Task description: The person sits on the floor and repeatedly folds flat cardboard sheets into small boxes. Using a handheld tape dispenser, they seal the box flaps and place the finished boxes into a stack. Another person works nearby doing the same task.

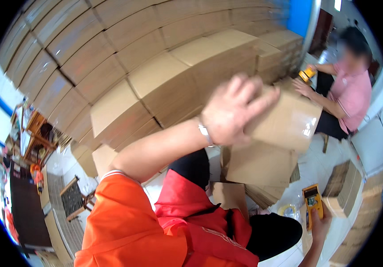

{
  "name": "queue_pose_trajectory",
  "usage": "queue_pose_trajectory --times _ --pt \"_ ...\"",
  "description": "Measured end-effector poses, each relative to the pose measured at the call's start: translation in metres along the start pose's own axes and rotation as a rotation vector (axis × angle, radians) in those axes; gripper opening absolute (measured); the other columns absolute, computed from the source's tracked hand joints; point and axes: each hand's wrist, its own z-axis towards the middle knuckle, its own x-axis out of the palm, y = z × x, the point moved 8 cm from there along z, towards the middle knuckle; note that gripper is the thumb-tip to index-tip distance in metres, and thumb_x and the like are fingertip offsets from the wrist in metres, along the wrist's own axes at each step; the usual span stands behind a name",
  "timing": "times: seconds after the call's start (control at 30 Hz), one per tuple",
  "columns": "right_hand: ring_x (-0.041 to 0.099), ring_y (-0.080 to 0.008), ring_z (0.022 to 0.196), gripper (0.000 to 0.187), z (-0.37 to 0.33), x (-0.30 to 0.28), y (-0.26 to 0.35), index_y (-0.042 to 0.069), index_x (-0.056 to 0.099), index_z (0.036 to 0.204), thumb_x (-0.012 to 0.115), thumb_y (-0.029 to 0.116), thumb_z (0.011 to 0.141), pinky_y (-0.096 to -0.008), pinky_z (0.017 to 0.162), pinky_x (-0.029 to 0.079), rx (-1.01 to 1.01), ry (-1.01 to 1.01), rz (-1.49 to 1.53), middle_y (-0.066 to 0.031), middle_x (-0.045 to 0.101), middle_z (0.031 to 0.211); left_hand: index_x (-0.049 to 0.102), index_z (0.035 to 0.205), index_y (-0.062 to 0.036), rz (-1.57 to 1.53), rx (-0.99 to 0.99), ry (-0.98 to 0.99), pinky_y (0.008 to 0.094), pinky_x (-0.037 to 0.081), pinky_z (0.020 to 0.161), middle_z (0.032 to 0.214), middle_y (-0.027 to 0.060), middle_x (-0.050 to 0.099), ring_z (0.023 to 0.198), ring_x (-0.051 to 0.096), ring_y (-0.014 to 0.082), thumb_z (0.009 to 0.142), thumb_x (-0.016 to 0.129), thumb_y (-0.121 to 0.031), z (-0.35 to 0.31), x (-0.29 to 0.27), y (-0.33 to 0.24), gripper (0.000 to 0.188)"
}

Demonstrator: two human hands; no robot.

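My left hand (236, 109), blurred by motion, reaches over the near left edge of a brown cardboard box (284, 120), fingers apart and holding nothing. Clear tape shines on the side of that box. Whether the palm touches the cardboard, I cannot tell. Low on the right, my right hand (320, 222) is closed around a yellow tape dispenser (312, 202). Below the box lies a stack of flat cardboard sheets (262, 164). A clear roll of tape (287, 211) rests on the floor beside the dispenser.
Stacked cartons (156, 49) form a wall ahead. On the right, a co-worker in a pink shirt (353, 98) sits with another yellow tape dispenser (307, 74) in hand. Flattened cardboard (344, 187) lies at the right; a small stool (73, 198) stands at the left.
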Motion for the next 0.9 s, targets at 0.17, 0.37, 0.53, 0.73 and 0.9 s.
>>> queue_pose_trajectory --times 0.17,0.37,0.53,0.73,0.9 --pt "0.062 -0.0174 0.101 0.042 0.016 -0.001 -0.018 -0.007 0.056 0.131 0.061 0.011 0.093 -0.0294 0.086 0.05 -0.14 -0.019 -0.091 -0.0133 0.065 0.115 0.029 0.15 -0.0062 0.753 -0.368 -0.476 0.0523 0.035 0.106 0.138 0.0202 0.04 0.13 0.032 0.0412 0.054 0.085 -0.017 -0.102 -0.176 0.045 0.112" --pt "0.06 -0.0156 0.099 0.04 0.036 0.046 0.007 -0.005 0.056 0.131 0.059 0.013 0.096 -0.029 0.085 0.05 -0.276 0.142 0.009 -0.0116 0.065 0.113 0.029 0.145 0.0008 1.265 -0.828 -0.479 0.0524 0.027 0.112 0.14 0.021 0.031 0.131 0.029 0.0397 0.061 0.08 -0.013 -0.333 -0.291 0.041 0.1" --pt "0.06 -0.0139 0.096 0.038 0.027 0.077 0.043 -0.005 0.057 0.13 0.058 0.012 0.097 -0.028 0.084 0.049 -0.375 0.14 0.006 -0.0098 0.064 0.111 0.029 0.144 0.0024 1.271 -1.126 -0.195 0.0525 0.031 0.114 0.138 0.0201 0.035 0.131 0.033 0.0406 0.062 0.077 -0.013 -0.489 -0.235 0.042 0.096" --pt "0.06 -0.0138 0.096 0.038 0.004 0.078 0.065 -0.004 0.058 0.13 0.059 0.014 0.096 -0.0275 0.085 0.049 -0.39 0.176 0.006 -0.009 0.064 0.111 0.039 0.139 -0.0038 0.875 -1.037 -0.077 0.0485 0.038 0.111 0.134 0.0159 0.037 0.132 0.033 0.0398 0.045 0.092 -0.02 -0.524 -0.136 0.054 0.109" --pt "0.06 -0.0134 0.097 0.039 -0.013 0.075 0.058 -0.004 0.058 0.13 0.061 0.017 0.097 -0.0272 0.085 0.048 -0.347 0.174 -0.019 -0.0082 0.064 0.111 0.045 0.138 -0.0182 0.793 -1.068 -0.071 0.0496 0.037 0.111 0.137 0.0128 0.036 0.133 0.033 0.0389 0.05 0.092 -0.021 -0.528 -0.124 0.074 0.099"
